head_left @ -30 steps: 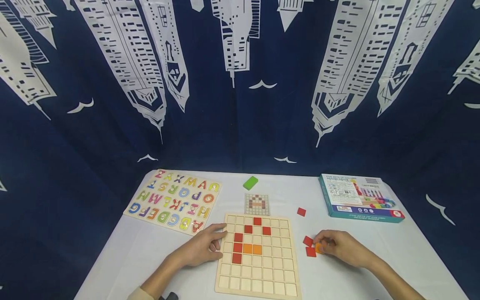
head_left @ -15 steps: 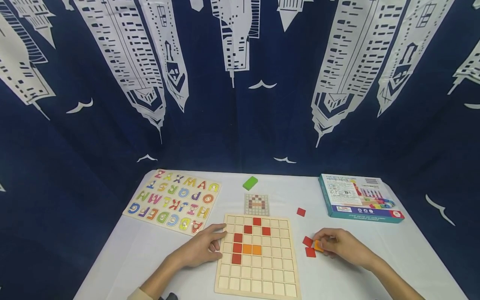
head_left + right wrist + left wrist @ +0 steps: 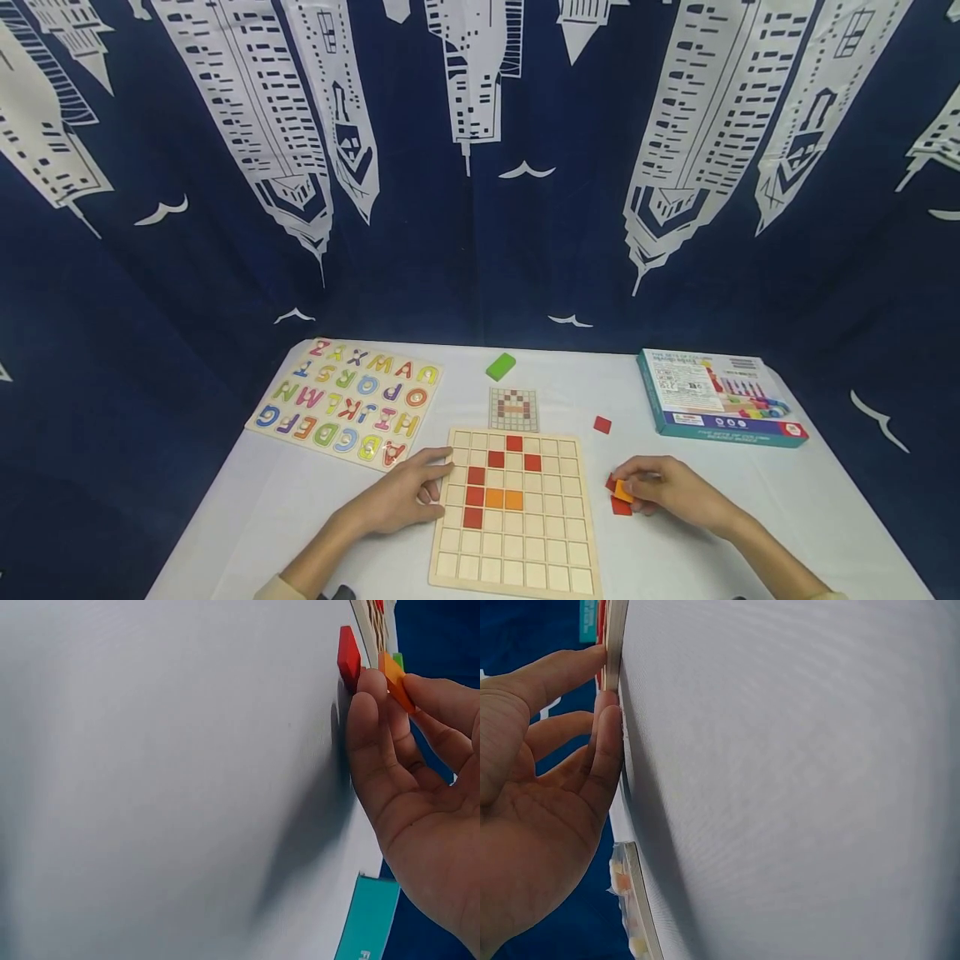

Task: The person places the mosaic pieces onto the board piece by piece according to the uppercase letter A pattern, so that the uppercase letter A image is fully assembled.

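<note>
My left hand [image 3: 401,493] touches the left edge of a pale wooden grid board [image 3: 555,550], index finger and thumb spread along it. The board holds several red squares and two orange squares [image 3: 504,499]. To its right, my right hand [image 3: 678,493] pinches an orange square tile [image 3: 623,492] between thumb and fingers. In the right wrist view the orange tile [image 3: 397,684] is tilted at the fingertips. A red tile [image 3: 621,507] lies just below it, and another red tile [image 3: 611,482] is partly hidden behind the fingers. The left wrist view shows the thumb against the board's edge [image 3: 615,652].
A small patterned card [image 3: 513,409] lies behind the board, with a green block [image 3: 501,367] farther back. At the left is an alphabet puzzle [image 3: 345,400]; at the right, a teal-edged box [image 3: 723,396]. One red tile [image 3: 602,425] sits apart on the white table [image 3: 555,375].
My right hand has lifted the orange tile and shifted slightly left with it, now covering part of the red tiles. My left hand has stayed at the board's edge.
</note>
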`<state>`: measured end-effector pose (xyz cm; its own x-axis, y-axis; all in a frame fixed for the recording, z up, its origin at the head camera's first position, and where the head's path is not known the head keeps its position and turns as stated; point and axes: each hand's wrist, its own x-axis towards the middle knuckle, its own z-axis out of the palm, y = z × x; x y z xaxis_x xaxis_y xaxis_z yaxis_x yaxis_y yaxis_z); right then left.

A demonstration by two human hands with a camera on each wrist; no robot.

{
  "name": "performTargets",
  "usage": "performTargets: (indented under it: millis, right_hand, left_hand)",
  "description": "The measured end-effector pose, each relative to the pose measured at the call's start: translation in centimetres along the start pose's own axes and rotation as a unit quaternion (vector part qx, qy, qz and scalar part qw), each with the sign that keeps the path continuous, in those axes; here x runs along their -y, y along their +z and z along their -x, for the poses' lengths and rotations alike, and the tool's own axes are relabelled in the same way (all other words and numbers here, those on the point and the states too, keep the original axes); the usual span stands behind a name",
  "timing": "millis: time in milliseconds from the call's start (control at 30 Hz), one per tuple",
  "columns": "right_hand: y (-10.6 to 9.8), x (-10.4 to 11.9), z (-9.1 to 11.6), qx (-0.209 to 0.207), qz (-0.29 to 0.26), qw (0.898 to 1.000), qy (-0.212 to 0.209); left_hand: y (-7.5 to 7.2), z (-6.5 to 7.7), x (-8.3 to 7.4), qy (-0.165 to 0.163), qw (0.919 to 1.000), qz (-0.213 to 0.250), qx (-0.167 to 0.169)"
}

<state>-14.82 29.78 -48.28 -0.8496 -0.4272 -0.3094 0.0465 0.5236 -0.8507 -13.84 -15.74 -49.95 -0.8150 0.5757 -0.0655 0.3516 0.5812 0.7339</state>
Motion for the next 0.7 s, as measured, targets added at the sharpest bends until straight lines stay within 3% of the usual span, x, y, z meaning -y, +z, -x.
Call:
performTargets:
  millis: [700]
  right_hand:
    - [3.4, 3.1, -2.7, 0.058, -0.037, 0.997, -0.029]
  left_hand:
    - [0.0, 0.1, -0.1, -0.002, 1.0, 0.0, 0.0]
